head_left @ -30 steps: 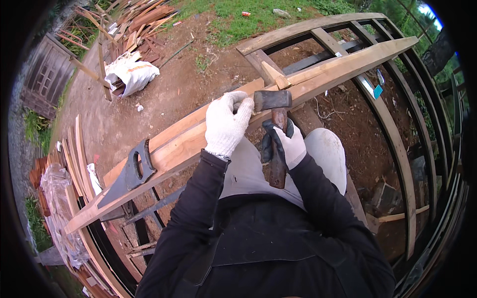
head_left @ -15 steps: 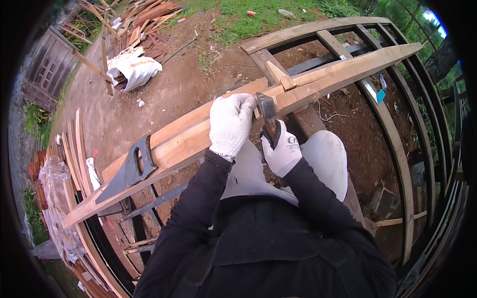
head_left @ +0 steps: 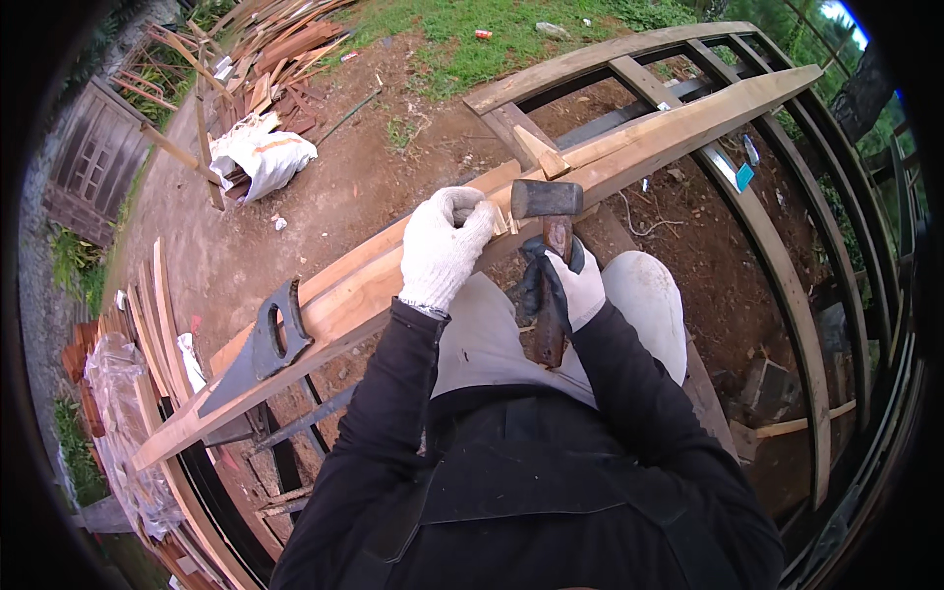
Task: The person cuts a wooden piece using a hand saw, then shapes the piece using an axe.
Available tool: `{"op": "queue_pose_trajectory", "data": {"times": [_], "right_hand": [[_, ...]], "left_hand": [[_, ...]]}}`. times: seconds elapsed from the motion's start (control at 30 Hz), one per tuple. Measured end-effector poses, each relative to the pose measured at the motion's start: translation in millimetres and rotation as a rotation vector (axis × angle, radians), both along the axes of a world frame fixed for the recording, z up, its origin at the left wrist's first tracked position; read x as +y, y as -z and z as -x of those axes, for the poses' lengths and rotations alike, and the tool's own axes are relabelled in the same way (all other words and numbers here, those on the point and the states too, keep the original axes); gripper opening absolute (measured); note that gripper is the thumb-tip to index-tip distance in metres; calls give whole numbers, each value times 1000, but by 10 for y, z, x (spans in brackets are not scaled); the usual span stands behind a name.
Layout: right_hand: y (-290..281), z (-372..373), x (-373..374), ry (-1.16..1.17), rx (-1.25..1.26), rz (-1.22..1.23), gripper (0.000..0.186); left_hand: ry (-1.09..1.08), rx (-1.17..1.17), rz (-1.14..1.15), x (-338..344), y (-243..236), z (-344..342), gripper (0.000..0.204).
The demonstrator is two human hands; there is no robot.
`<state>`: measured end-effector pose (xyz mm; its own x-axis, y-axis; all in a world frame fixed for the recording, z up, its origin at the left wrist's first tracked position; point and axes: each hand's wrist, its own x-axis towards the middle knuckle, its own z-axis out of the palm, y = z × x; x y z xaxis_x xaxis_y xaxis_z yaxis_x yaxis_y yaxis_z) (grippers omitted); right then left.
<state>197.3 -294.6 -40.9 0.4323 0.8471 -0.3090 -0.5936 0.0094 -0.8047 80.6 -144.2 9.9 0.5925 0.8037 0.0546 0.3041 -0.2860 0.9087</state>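
Note:
My right hand (head_left: 578, 285), in a white glove with dark fingers, is closed round the wooden handle of a hammer (head_left: 547, 200). The hammer's blocky dark metal head points away from me, beside the long pale timber beam (head_left: 369, 285). Over that beam, my left hand (head_left: 447, 246) in a white knitted glove is closed, thumb and fingers curled together. A small light wood piece (head_left: 503, 220) shows right at its fingertips; whether the fingers grip it cannot be made out. Farther left, a handsaw (head_left: 258, 344) with a dark blade and handle rests on the beam.
A wood wedge (head_left: 541, 152) lies on the beam's right part. A slatted timber frame (head_left: 762, 246) spreads to the right. A white sack (head_left: 264, 157) and scrap wood (head_left: 295, 59) lie at the far left, with plastic-wrapped boards (head_left: 123, 413) at the near left.
The hammer head has swung from edge-on beside my left hand to broadside and a little right, showing more handle. My left hand has shifted slightly left, its fingers more curled.

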Motion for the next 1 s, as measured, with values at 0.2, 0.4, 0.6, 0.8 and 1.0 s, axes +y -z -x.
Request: {"op": "queue_pose_trajectory", "data": {"times": [0.2, 0.4, 0.6, 0.8, 1.0], "right_hand": [[-24, -105, -31, 248, -449, 24, 15], [26, 4, -259, -63, -189, -34, 19], [-50, 190, -1, 217, -330, -176, 53], [-84, 291, -40, 214, -788, 50, 38], [-125, 294, -295, 157, -759, 29, 36]], "left_hand": [[-12, -50, -168, 51, 197, 22, 24], [-48, -319, 56, 41, 207, 101, 27], [86, -412, -61, 87, 344, 206, 27], [372, -127, -88, -13, 96, 248, 25], [490, 26, -58, -138, 2, 217, 21]]}}
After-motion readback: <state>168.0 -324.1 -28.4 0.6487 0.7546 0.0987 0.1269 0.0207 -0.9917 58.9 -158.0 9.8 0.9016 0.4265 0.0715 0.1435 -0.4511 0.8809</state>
